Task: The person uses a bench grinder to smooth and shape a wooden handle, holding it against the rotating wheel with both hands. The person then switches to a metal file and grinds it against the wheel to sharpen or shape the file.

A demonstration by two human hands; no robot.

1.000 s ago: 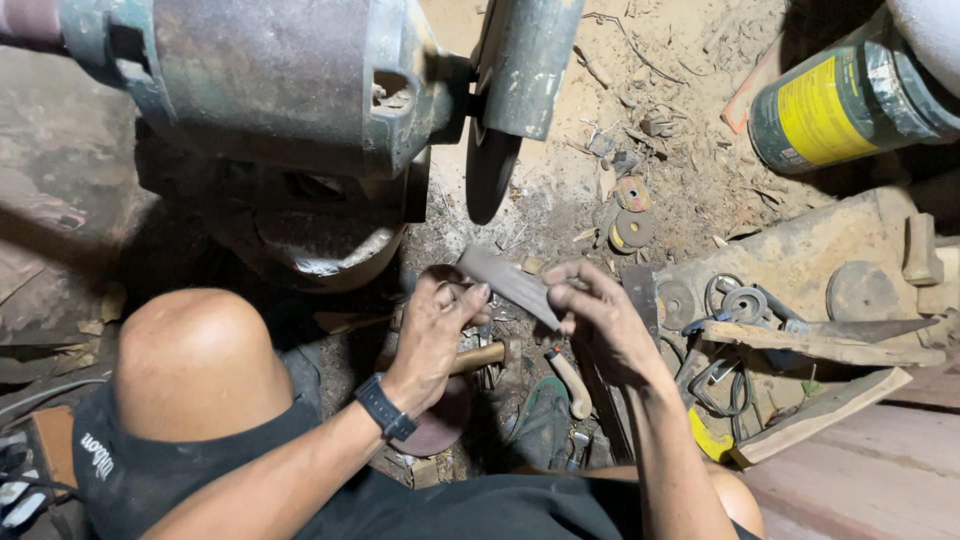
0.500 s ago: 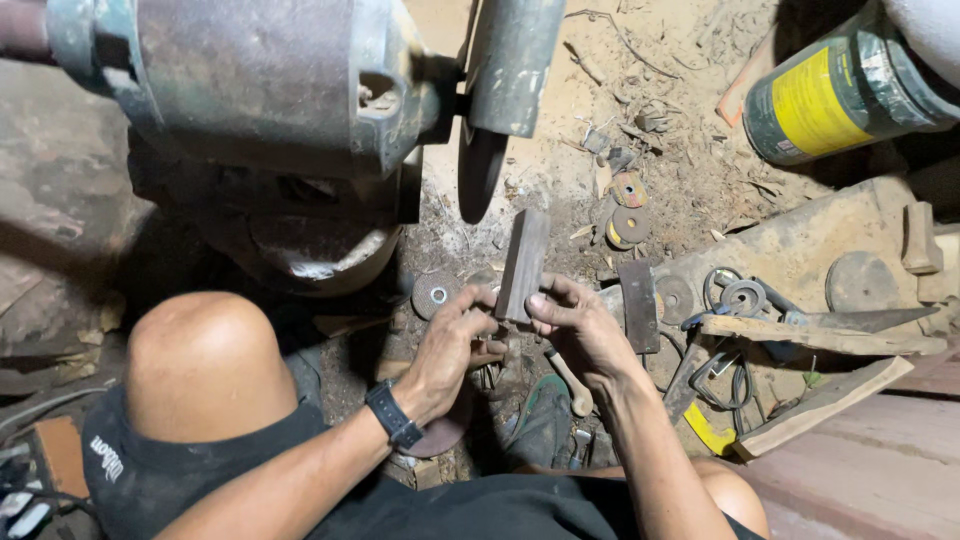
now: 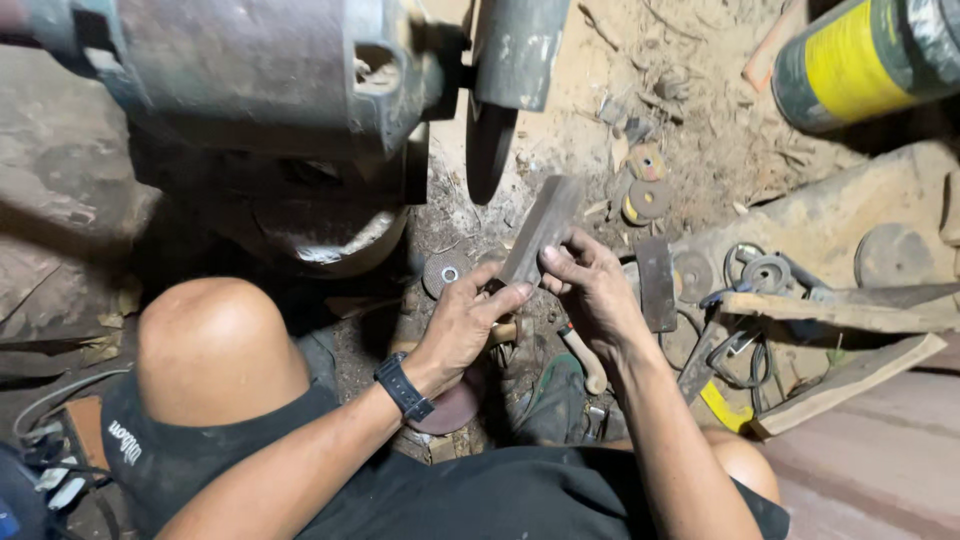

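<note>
Both hands pinched a flat metal blade (image 3: 540, 228): left hand (image 3: 462, 322) low, right hand (image 3: 592, 290) mid-length; tip angled toward grinding wheel (image 3: 488, 145), seemingly for steadiness.

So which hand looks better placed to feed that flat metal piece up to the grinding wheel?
Probably the right hand: it grips the flat metal piece higher up, nearer the grinding wheel. The left hand pinches only the lower end and looks better suited to steadying.

metal blade (image 3: 540, 228) lower end hidden by hands, yellow cylinder (image 3: 860, 60) cut off at edge
</note>
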